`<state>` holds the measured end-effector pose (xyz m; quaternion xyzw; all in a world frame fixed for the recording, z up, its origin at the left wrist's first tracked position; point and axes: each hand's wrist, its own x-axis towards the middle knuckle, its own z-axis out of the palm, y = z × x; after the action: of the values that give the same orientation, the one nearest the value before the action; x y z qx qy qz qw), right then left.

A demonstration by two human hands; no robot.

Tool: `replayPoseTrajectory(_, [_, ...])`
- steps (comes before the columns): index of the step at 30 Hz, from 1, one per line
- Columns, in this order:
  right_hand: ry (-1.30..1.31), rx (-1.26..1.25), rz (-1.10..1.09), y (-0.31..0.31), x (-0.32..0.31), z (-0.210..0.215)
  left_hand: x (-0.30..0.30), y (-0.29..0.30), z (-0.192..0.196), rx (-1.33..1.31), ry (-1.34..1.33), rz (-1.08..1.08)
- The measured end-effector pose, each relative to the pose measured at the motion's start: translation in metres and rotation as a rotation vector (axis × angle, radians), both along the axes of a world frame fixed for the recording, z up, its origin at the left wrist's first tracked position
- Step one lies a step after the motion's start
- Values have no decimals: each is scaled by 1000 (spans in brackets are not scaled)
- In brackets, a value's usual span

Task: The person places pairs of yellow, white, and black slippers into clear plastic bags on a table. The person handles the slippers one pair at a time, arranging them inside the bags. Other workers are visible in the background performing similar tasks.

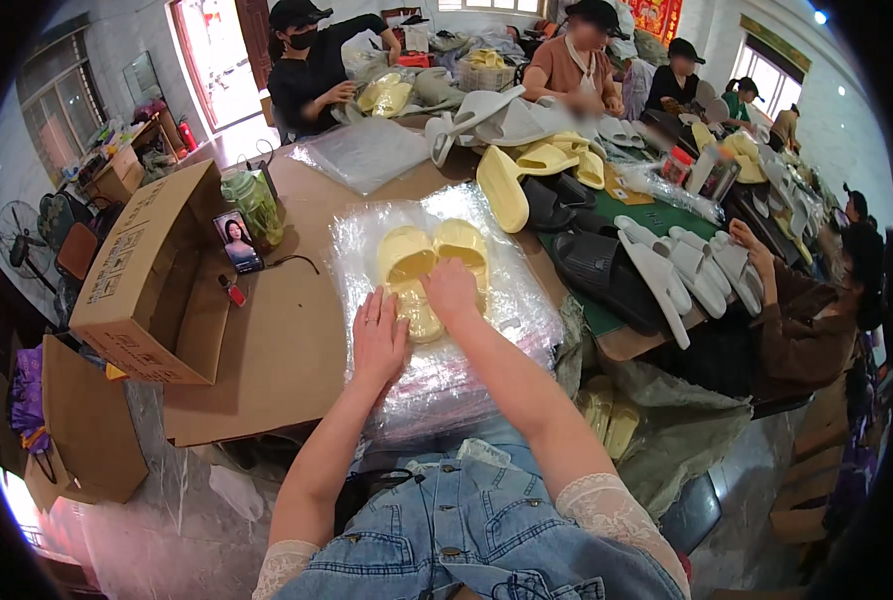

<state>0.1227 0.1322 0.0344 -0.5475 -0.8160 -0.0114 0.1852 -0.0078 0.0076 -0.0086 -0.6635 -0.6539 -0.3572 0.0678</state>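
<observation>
A pair of pale yellow slide slippers (407,256) lies side by side, toes pointing away from me, on a stack of clear plastic bags (427,395). Shiny film shows around the slippers, but I cannot tell if they are fully inside a bag. My left hand (380,342) rests flat by the heel of the left slipper, fingers stretched out. Over the middle of the pair, my right hand (452,293) is closed on the right slipper with bent fingers; its fingertips are partly hidden.
An open cardboard box (147,270), a phone (238,242) and a green-filled jar (254,205) stand left. Clear film (367,155) lies beyond. Yellow, black (607,275) and white slippers (657,265) crowd the right. Co-workers sit or stand around the tables, one person's hand (752,245) at the white slippers.
</observation>
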Motion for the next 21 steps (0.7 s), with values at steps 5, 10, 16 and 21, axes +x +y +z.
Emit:
replayPoseTrajectory(5, [-64,120,52,21,-1,-11,-1,0,5,-83,-1,-16])
replayPoseTrajectory(10, [198,95,8,35,5,-22,-1,-1,7,-117,-106,36])
replayPoseTrajectory(16, [332,6,161,4,70,-1,-1,-1,11,-191,-219,36])
replayPoseTrajectory(21, [402,-138,259,-72,167,13,6,0,14,-159,-116,65])
